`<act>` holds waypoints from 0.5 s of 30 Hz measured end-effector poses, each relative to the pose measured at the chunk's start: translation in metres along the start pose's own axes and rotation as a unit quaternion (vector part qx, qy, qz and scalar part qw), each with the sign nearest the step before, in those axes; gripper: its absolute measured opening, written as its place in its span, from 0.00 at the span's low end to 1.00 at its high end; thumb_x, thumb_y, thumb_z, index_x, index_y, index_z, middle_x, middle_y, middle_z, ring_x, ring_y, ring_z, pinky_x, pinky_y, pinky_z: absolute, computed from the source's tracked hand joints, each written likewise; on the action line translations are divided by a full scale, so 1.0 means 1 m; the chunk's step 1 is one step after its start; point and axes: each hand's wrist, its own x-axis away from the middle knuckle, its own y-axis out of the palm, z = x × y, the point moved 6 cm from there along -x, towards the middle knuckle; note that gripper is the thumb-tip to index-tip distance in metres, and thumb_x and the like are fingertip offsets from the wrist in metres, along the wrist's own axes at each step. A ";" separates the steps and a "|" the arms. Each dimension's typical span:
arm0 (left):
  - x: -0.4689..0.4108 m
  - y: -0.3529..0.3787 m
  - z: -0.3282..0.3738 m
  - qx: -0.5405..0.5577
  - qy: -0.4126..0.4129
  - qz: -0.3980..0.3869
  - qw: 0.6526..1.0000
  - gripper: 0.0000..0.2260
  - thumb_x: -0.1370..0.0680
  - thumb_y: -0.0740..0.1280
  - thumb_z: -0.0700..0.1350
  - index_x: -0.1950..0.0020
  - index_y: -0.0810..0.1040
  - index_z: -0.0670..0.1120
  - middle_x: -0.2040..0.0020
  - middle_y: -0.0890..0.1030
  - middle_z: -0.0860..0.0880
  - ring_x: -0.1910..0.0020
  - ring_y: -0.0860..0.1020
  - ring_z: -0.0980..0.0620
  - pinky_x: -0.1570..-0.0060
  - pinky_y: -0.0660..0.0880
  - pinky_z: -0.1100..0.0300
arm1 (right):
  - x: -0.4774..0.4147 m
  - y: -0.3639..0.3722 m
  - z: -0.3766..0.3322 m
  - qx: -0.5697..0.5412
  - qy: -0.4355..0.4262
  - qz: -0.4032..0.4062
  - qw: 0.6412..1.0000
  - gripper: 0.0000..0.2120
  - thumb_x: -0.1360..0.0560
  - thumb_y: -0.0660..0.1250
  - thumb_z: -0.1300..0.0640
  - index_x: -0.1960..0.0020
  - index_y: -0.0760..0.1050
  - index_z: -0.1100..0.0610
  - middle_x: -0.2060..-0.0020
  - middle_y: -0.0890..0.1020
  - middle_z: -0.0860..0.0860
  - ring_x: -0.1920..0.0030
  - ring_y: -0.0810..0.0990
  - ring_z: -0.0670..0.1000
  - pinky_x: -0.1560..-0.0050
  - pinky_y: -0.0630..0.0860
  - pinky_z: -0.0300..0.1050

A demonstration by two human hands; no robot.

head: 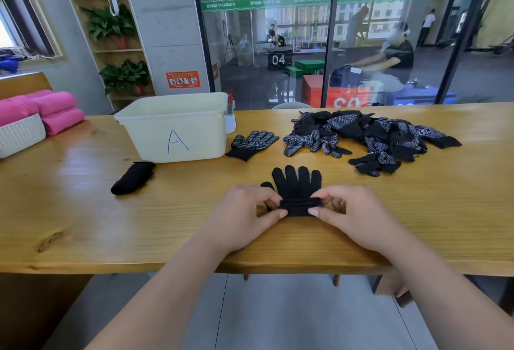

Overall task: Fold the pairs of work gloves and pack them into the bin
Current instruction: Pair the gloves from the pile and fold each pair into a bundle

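Pinching the rolled cuff of the black gloves (297, 183) between thumb and fingers, the left hand (244, 210) and the right hand (358, 210) each hold one end, with the glove fingers lying flat on the table (111, 224) just past both hands. If one hand rolls faster or lets go, the roll could go crooked or pop open. The bin (144, 138) sits well past the left hand, so a loose fold might come apart on the way there.
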 end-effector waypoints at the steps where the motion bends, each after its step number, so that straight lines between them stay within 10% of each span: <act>1: -0.001 -0.001 -0.002 0.017 -0.017 -0.001 1.000 0.06 0.23 0.77 0.53 0.48 0.84 0.57 0.56 0.84 0.61 0.51 0.82 0.62 0.45 0.77 0.63 | -0.002 0.001 0.002 -0.026 0.009 -0.008 1.000 0.09 0.23 0.76 0.46 0.45 0.82 0.38 0.60 0.83 0.31 0.61 0.78 0.44 0.57 0.75 0.42; 5: -0.004 -0.002 -0.005 0.042 -0.073 -0.016 0.996 0.14 0.24 0.79 0.53 0.48 0.75 0.57 0.57 0.86 0.64 0.49 0.81 0.66 0.48 0.64 0.81 | -0.008 0.002 0.002 -0.068 0.035 -0.011 0.997 0.13 0.23 0.76 0.46 0.41 0.77 0.41 0.58 0.87 0.37 0.60 0.79 0.46 0.54 0.76 0.42; 11: -0.005 0.002 -0.004 -0.005 -0.039 -0.028 0.999 0.07 0.21 0.75 0.52 0.47 0.78 0.60 0.55 0.81 0.60 0.50 0.80 0.57 0.48 0.78 0.55 | -0.002 0.003 -0.008 0.085 -0.010 0.043 0.995 0.11 0.24 0.74 0.44 0.48 0.72 0.40 0.61 0.77 0.41 0.63 0.76 0.44 0.61 0.77 0.49; 15: -0.005 0.005 -0.001 -0.088 0.012 -0.008 0.996 0.07 0.18 0.71 0.53 0.41 0.85 0.57 0.49 0.76 0.61 0.46 0.75 0.60 0.46 0.77 0.55 | 0.004 0.003 -0.013 0.183 -0.024 0.070 0.980 0.06 0.21 0.69 0.41 0.46 0.82 0.37 0.57 0.71 0.37 0.62 0.73 0.40 0.65 0.75 0.43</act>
